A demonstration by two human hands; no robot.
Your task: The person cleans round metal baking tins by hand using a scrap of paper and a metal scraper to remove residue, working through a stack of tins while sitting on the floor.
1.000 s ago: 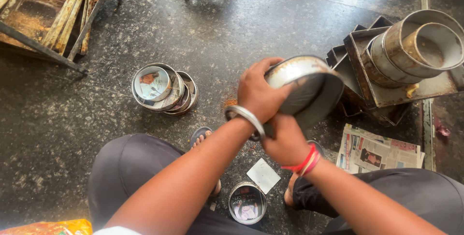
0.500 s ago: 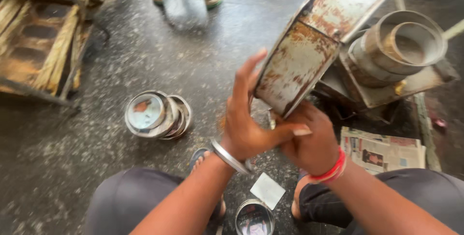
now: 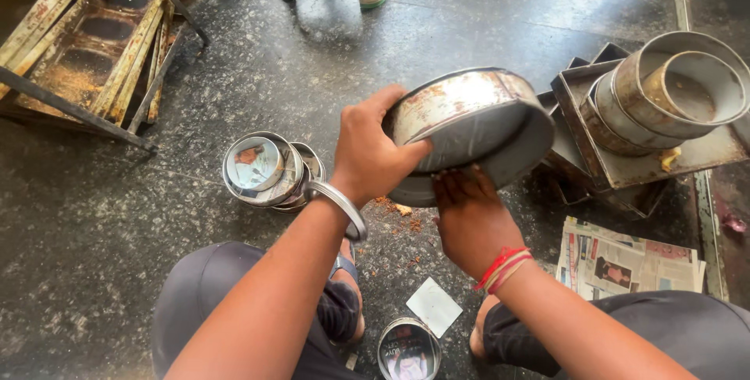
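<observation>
Both hands hold a round tin [image 3: 469,134] in the middle of the frame. The left hand [image 3: 371,153] grips its side; the right hand [image 3: 469,220] props it from below. I think it is being tipped out, so it needs steady turning.

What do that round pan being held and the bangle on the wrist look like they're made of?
The round pan, held by the left hand and right hand, looks like thin sheet metal, probably tin or aluminium: dull grey, with rusty brown stains on its wall. The bangle on the left wrist seems to be polished steel or silver: smooth and brightly reflective. The exact metals can't be told by sight.
</observation>
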